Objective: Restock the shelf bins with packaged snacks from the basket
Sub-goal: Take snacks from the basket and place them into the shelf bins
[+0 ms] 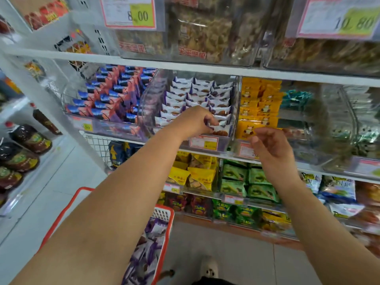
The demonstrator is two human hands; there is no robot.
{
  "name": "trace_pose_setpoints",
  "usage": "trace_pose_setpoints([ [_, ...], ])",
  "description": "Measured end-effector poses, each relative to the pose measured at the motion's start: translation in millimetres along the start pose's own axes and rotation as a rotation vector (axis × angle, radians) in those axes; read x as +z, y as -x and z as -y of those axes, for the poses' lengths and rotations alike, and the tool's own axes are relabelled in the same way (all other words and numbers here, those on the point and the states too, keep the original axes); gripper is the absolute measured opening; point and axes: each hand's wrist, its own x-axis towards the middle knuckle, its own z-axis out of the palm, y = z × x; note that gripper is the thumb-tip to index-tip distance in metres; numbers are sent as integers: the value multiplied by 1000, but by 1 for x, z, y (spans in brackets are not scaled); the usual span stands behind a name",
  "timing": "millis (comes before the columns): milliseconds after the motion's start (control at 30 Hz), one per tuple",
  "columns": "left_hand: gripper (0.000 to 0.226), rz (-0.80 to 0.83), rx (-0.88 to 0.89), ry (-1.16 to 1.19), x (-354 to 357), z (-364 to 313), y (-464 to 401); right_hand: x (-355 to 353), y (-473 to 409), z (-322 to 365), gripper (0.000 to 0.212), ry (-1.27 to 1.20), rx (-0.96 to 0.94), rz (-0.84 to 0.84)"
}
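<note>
Bright, even overhead store light; shadows are barely cast. Glare is seen on the clear shelf bins and price tags. Edges are bowed by wide-angle distortion, and the periphery is smeared by blur.

White shelving fills the far wall in tiers, its edges hung with orange-and-yellow price tags. A second white rack of dark packets stands at the left. The floor below is pale, glossy tile under bright, even light.
</note>
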Motion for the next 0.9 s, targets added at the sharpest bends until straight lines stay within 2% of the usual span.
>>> trace_pose_setpoints([
  [233, 32, 143, 45, -148, -12, -2, -1, -1, -8, 4, 15, 121, -63, 83],
  [433, 27, 112, 59, -133, -16, 1, -1, 1, -14, 18, 15, 273, -152, 148],
  [667, 27, 195, 77, -296, -13, -1, -7, 17, -59, 35, 21, 824, -595, 286],
  [767, 26, 264, 97, -247, -18, 2, -8, 25, -78, 40, 22, 1057, -640, 380],
  [900, 30, 359, 112, -166, -23, 10, -6, 33, -88, 44, 27, 1246, -580, 493],
])
